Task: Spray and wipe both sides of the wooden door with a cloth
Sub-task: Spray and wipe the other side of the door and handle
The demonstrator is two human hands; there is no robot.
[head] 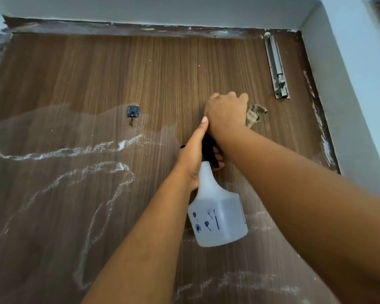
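Wooden door: one cloth, one spray bottle.

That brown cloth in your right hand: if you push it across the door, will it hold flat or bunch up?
Probably bunches: the cloth already hangs crumpled and limp from the right hand. It looks thin and light, so it will likely drag through the wet foam streaks without much resistance.

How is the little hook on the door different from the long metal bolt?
The hook is small, dark and squarish; the bolt is long, thin and silvery. The hook sits mid-door beside the wet foamy streaks; the bolt sits near the top right corner, on dry wood. Both are fixed to the wooden door.
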